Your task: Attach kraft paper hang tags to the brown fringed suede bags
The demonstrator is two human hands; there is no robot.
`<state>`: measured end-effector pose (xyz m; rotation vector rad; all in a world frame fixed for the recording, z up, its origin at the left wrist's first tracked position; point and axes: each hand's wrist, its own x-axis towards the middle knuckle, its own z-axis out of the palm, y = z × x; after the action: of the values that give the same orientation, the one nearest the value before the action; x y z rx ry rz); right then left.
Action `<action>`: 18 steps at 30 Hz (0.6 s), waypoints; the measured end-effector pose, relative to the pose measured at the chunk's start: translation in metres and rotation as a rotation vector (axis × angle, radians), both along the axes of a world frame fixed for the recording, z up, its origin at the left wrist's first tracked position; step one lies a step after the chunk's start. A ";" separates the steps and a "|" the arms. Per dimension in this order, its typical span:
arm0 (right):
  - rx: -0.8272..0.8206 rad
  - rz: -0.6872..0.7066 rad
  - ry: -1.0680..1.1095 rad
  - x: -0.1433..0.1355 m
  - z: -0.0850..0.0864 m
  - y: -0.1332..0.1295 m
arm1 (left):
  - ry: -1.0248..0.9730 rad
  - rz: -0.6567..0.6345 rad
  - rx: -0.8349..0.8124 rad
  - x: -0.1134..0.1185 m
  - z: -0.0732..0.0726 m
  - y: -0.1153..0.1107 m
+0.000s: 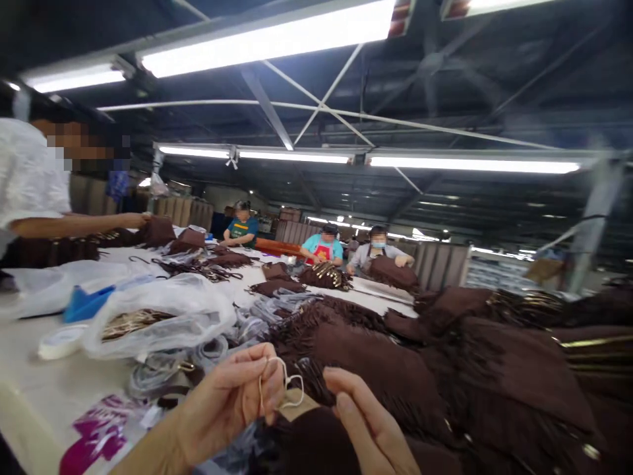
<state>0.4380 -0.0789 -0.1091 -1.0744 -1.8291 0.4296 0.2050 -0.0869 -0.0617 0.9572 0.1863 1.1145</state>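
Observation:
My left hand (pixel 240 396) is closed in a pinch on a thin cream string (pixel 295 389), which loops out to the right of its fingertips. Below the string sits a tan card tag (pixel 298 406) against a dark brown fringed bag (pixel 316 442). My right hand (pixel 363 419) is beside that bag, fingers stretched out towards the string and apart from it. Its lower part meets the bag's right edge; whether it touches I cannot tell. A large heap of brown fringed bags (pixel 376 363) lies just beyond both hands.
At left are a clear plastic bag (pixel 163 316) of gold-coloured pieces, a white tape roll (pixel 62 341), a blue object (pixel 88 303) and grey wrapped straps (pixel 158 374). A co-worker in white (pixel 34 178) reaches over the table at left; several others work at the far side.

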 end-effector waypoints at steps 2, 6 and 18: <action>-0.158 0.164 0.187 -0.007 0.020 -0.006 | -0.003 -0.031 -0.049 0.013 -0.011 -0.008; -0.271 0.313 0.201 -0.017 0.042 -0.021 | 0.067 -0.024 -0.064 0.031 -0.021 -0.016; -0.256 0.308 0.511 -0.002 0.005 -0.021 | 0.747 0.380 0.343 0.033 -0.024 -0.033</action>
<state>0.4357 -0.0999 -0.1044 -0.7510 -1.4994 1.0442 0.2378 -0.1204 -0.0856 1.6728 0.8311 1.1008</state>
